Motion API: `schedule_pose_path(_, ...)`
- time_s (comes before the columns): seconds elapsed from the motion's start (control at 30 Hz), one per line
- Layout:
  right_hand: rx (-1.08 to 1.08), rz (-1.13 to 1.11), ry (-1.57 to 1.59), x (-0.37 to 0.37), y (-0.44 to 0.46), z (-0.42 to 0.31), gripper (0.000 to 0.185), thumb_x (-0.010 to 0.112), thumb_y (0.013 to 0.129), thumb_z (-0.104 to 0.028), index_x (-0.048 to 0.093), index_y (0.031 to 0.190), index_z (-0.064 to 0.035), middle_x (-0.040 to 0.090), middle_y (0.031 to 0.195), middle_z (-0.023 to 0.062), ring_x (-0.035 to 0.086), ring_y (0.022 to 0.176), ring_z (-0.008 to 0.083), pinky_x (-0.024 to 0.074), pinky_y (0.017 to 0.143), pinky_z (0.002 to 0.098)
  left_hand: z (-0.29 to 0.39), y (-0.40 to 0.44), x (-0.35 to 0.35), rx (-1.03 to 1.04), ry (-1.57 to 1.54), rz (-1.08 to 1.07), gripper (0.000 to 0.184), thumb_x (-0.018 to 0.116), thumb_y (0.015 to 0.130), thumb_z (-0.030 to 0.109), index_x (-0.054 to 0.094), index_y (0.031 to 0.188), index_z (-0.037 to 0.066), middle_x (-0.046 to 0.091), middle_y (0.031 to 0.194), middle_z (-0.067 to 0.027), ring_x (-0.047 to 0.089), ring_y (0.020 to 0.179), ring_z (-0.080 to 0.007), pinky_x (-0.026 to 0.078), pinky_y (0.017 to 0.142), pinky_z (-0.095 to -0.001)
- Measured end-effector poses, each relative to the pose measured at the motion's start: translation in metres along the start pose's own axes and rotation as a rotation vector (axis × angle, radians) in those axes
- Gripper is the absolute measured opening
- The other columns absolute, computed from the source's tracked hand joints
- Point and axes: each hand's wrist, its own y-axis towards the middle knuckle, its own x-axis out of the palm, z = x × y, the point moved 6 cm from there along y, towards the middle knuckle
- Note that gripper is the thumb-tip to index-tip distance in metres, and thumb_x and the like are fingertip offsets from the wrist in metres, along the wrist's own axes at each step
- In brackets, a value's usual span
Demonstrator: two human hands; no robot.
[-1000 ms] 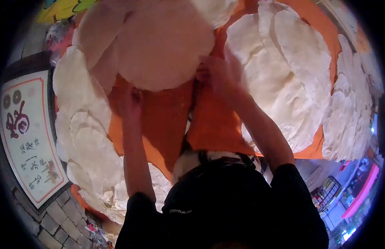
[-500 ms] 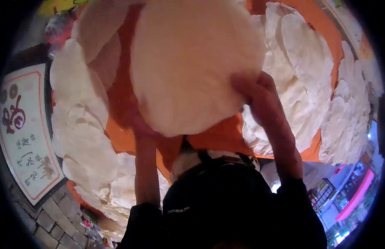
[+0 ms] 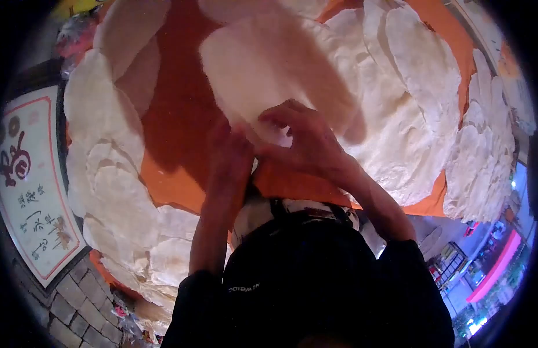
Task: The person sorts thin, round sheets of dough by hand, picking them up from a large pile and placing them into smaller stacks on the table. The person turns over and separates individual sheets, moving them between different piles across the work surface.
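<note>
A thin pale round sheet (image 3: 243,66) lies partly in shadow on the orange cloth (image 3: 179,107), overlapping other sheets to its right. At its near edge, my left hand (image 3: 231,152) has its fingers drawn together; shadow and blur soften their outline. Close beside it, my right hand (image 3: 308,139) curves over the same edge, thumb and fingers apart with a pale patch showing between them. Wrinkled pale sheets (image 3: 405,110) overlap on the right.
More overlapping sheets (image 3: 115,174) run down the left side. Beyond them stands a framed sign (image 3: 37,185) with dark characters, above grey paving (image 3: 77,310). Plastic bags (image 3: 77,37) are at the upper left. Bright coloured lights and a rack (image 3: 449,264) show at the lower right.
The round sheet, earlier raised between both hands, is now lower and against the overlapping sheets. My hands have come closer together near its edge, and my right thumb and fingers have spread.
</note>
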Motion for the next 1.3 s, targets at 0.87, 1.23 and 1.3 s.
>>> schedule_pose_path(0.87, 0.027, 0.220, -0.587, -0.356, -0.012, -0.121, 0.032, 0.062, 0.090, -0.029, 0.062, 0.099, 0.0012, 0.066, 0.090, 0.0098, 0.063, 0.079, 0.0209, 0.0511, 0.069, 0.0332, 0.031, -0.029, -0.141, -0.125, 0.286, 0.166, 0.058, 0.061, 0.092, 0.026, 0.039, 0.140, 0.003, 0.048, 0.138, -0.0140, 0.050, 0.120, -0.0316, 0.040, 0.104, -0.0440)
schedule_pose_path(1.23, 0.182, -0.194, 0.163, -0.072, -0.046, -0.023, 0.070, 0.080, 0.071, -0.035, 0.055, 0.126, -0.0001, 0.063, 0.111, 0.0238, 0.059, 0.108, 0.0366, 0.0448, 0.096, 0.0408, 0.066, -0.045, 0.026, 0.241, 0.397, -0.171, 0.060, 0.058, 0.094, 0.022, 0.031, 0.145, 0.004, 0.048, 0.134, -0.0181, 0.053, 0.115, -0.0323, 0.046, 0.097, -0.0437)
schedule_pose_path(1.3, 0.106, -0.152, -0.087, -0.035, -0.039, -0.027, 0.058, 0.075, 0.072, -0.046, 0.062, 0.103, 0.0020, 0.064, 0.091, 0.0238, 0.062, 0.086, 0.0410, 0.0497, 0.076, 0.0456, 0.042, -0.037, 0.079, 0.222, 0.419, -0.295, 0.061, 0.057, 0.095, 0.022, 0.029, 0.145, 0.004, 0.048, 0.132, -0.0195, 0.055, 0.113, -0.0325, 0.048, 0.095, -0.0439)
